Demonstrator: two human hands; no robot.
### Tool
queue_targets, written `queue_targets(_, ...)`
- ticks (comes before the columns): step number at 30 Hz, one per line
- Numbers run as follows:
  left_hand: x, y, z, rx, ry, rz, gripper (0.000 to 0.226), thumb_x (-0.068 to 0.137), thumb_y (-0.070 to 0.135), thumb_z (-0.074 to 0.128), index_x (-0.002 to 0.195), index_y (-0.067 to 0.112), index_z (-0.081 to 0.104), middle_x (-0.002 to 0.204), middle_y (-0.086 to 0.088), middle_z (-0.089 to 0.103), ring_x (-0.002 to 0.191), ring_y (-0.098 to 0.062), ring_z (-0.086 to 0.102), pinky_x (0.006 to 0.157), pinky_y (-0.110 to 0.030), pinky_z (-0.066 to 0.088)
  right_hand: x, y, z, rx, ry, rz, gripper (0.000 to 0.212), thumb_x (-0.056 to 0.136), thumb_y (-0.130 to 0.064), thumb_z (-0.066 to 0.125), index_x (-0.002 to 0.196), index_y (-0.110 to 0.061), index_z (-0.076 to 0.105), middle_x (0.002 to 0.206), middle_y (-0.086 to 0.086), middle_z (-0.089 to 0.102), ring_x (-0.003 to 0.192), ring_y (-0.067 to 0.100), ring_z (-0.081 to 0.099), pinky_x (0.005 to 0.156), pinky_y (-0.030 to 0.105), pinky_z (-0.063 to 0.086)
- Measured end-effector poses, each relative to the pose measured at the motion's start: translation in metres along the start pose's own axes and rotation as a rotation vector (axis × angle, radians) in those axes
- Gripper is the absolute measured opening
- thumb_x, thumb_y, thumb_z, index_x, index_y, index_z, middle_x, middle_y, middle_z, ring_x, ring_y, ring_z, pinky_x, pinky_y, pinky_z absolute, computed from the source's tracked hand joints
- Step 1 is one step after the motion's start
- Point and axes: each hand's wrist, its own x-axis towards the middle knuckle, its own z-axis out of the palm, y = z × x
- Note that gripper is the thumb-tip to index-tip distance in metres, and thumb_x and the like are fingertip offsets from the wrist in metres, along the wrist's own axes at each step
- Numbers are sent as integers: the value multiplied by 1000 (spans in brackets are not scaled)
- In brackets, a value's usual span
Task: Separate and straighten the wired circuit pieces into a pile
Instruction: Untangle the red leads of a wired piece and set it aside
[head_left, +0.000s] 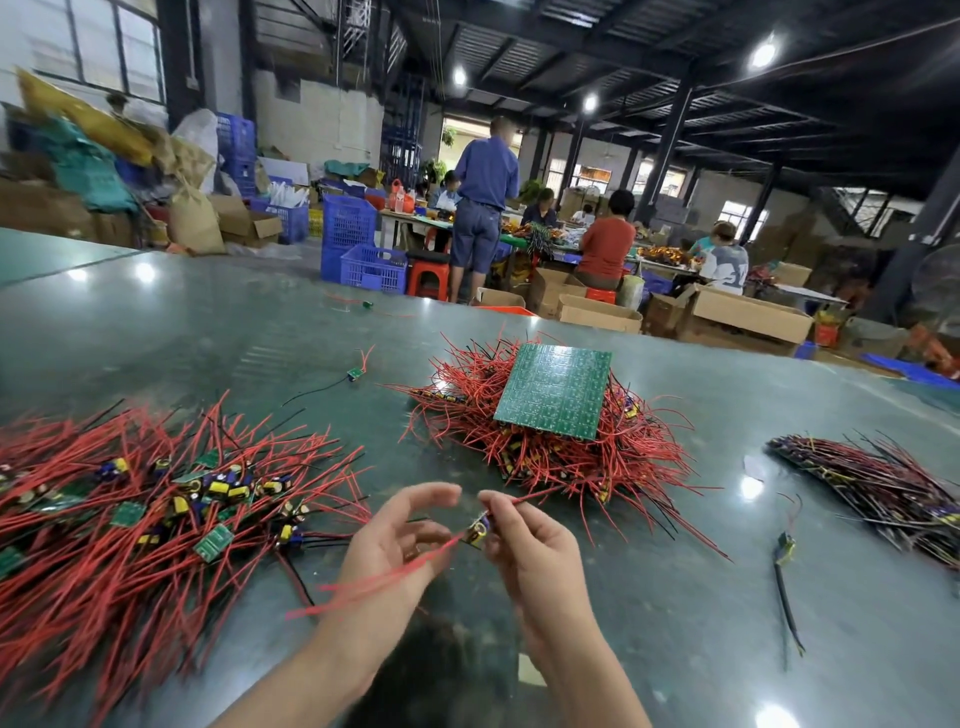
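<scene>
My right hand (524, 540) pinches a small wired circuit piece (479, 531) just above the dark green table (208, 322). Its red wires (379, 574) trail, blurred, down to the left across my left palm. My left hand (395, 540) is beside it with fingers loosely curved and holds nothing that I can make out. A wide spread of wired circuit pieces (156, 499) with red leads lies at the left. A tangled mound of wired pieces (550, 457) sits ahead, with a green circuit board panel (556, 389) lying on top.
A bundle of darker wired pieces (872, 478) lies at the right, with one loose piece (784, 551) near it. Single pieces (355, 373) lie further back on the table. Beyond the far edge are people at benches, blue crates (358, 244) and cardboard boxes (748, 312).
</scene>
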Motion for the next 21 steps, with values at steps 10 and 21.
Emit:
queue_targets(10, 4, 1, -8, -40, -99, -428, 46, 53, 23, 80, 88, -1, 64, 72, -12, 70, 60, -18, 63, 60, -33, 56, -4, -2, 1, -441, -67, -28, 18, 81, -8, 69, 72, -22, 76, 72, -3, 73, 67, 0, 63, 65, 13, 46)
queue_targets(21, -5, 6, 4, -41, -228, -581, 16, 96, 10, 48, 88, 0, 58, 67, -10, 63, 51, -19, 63, 47, -24, 51, -7, -4, 0, -465, -135, 30, 16, 80, -6, 69, 72, -17, 76, 63, -2, 68, 58, 7, 58, 56, 16, 46)
